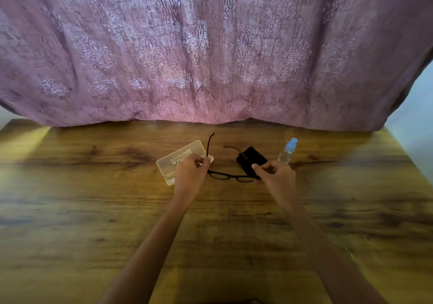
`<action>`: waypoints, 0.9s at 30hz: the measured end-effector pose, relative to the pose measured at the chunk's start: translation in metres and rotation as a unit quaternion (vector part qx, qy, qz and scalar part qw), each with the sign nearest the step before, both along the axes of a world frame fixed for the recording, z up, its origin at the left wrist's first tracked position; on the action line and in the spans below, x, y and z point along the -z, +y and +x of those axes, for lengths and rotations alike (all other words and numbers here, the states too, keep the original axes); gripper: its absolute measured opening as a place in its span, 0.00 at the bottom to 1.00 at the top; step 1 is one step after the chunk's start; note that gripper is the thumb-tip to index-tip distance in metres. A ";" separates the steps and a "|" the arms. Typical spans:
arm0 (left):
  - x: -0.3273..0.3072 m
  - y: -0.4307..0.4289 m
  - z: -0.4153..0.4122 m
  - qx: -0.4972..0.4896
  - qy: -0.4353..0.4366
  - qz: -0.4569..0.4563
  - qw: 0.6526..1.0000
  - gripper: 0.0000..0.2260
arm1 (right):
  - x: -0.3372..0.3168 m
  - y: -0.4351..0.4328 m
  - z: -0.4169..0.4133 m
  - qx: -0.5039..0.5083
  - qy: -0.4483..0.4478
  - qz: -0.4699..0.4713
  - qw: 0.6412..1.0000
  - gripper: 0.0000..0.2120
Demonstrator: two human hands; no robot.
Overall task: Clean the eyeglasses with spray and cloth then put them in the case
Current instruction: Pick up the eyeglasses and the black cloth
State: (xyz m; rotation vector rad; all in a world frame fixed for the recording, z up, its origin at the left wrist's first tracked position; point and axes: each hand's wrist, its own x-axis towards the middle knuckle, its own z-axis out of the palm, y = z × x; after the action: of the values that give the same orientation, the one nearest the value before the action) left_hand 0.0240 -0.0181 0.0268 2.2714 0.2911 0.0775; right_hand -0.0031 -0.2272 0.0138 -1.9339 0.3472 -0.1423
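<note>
- Eyeglasses [230, 176], dark frame, are held between both hands, temples unfolded and pointing away from the person; whether the frame touches the worktop [93, 210] cannot be told.
- Left hand [191, 173] is pinched on the frame's left end at the hinge; the left temple is seen rising past the fingertips toward the curtain.
- Right hand [276, 175] is pinched on the frame's right end; the right temple is seen running back over the cloth.
- Case [181, 159], translucent and pale, is lying open on the worktop just behind and partly under the left hand; printed lettering is seen on the lid, too small to read.
- Black cloth [251, 159] is lying on the worktop just beyond the right hand, partly covered by its fingers.
- Spray bottle [287, 150], clear with a blue cap, is seen just behind the right hand on its outer side, tilted in the wide-angle view.
- Pink patterned curtain [210, 57] is hung along the far edge of the worktop, well beyond both hands.
- Both forearms are seen bare, stretched forward over the wood-grain worktop.
</note>
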 end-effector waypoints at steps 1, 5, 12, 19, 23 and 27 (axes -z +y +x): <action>-0.001 0.000 0.000 -0.004 0.002 -0.006 1.000 0.13 | -0.001 0.001 0.001 0.009 -0.002 0.001 1.000 0.06; -0.002 0.001 0.001 0.000 0.009 -0.012 1.000 0.13 | -0.005 0.000 0.002 0.038 -0.019 0.036 0.998 0.06; -0.006 0.019 -0.008 0.217 -0.200 0.029 0.955 0.11 | -0.014 -0.010 0.012 0.049 -0.014 0.060 0.997 0.04; -0.035 0.023 -0.013 0.323 -0.312 0.187 0.874 0.11 | -0.033 -0.022 0.026 0.034 0.020 0.130 0.991 0.06; -0.050 0.016 -0.010 0.349 -0.393 0.266 0.808 0.11 | -0.042 -0.026 0.035 0.036 0.043 0.190 0.980 0.10; -0.058 0.007 -0.007 0.299 -0.424 0.252 0.817 0.12 | -0.041 -0.028 0.038 0.026 0.037 0.206 0.978 0.11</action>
State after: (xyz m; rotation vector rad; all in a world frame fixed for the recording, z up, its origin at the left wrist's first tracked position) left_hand 0.0170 -0.0107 0.0851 2.4567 -1.0197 0.8924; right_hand 0.0347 -0.2550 0.0543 -1.5237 0.4395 -0.0282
